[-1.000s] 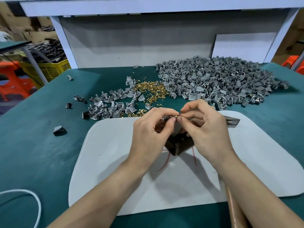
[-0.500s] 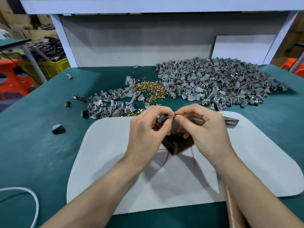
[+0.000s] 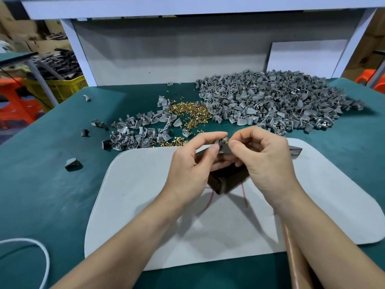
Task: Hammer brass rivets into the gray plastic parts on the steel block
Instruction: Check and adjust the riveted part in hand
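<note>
Single head-worn view — looking forward and down, close over the green table [image 3: 41, 184].

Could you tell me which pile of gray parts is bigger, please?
The far-right pile, right of the brass rivets; the left pile is sparse and scattered.

A: What colour is the flat table top [image 3: 41, 184]?
B: Dark teal; the rounded felt mat [image 3: 135, 195] on it is pale grey.
A: And the heaps?
B: The big heap of plastic parts [image 3: 270, 101] is plain mid grey, the scatter of small brass rivets [image 3: 189, 113] shiny gold.
A: The pieces held up?
B: The single plastic part [image 3: 221, 144] is that same grey, the single rivet [image 3: 226, 140] gold; the rectangular steel block [image 3: 227, 182] beneath is brown-black.
A: Elsewhere?
B: A white cable [image 3: 25, 240], a yellow lattice crate [image 3: 64, 88].
</note>
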`<act>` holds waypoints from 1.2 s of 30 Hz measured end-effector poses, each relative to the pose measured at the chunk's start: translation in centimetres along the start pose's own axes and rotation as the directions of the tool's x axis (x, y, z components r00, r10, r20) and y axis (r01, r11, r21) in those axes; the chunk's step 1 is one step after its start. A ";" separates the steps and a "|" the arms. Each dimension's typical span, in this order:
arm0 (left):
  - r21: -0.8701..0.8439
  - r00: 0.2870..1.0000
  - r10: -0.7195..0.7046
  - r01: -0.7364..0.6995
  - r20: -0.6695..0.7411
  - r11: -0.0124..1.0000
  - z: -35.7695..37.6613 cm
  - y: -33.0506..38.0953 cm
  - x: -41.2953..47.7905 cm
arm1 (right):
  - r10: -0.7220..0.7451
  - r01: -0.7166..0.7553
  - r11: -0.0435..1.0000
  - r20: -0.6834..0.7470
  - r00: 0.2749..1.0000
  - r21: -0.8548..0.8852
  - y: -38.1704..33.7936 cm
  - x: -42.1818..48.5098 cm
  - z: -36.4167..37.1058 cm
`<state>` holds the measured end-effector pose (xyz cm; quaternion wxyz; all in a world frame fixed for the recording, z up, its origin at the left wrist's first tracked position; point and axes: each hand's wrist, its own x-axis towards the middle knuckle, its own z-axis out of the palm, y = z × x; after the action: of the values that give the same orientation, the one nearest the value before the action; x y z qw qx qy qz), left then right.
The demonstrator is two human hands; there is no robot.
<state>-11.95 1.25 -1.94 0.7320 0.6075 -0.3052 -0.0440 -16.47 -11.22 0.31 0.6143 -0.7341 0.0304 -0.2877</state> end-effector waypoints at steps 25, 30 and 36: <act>-0.255 0.994 -0.105 0.093 -0.034 0.963 -0.4 -0.2 0.5 | 0.102 -0.103 0.992 0.018 0.995 0.075 0.2 0.0 0.2; -0.246 0.992 -0.116 0.102 -0.041 0.964 -0.3 -0.2 0.5 | 0.089 -0.094 0.987 0.039 0.995 0.130 0.0 -0.2 0.2; -0.274 0.992 -0.124 0.112 -0.029 0.955 -0.3 -0.3 0.6 | 0.112 -0.118 0.980 0.045 0.993 0.158 0.1 -0.2 0.3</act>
<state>-11.19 1.17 -2.01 0.8114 0.5192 -0.2426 -0.1151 -16.43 -10.92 0.12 0.6873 -0.6845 0.0386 -0.2399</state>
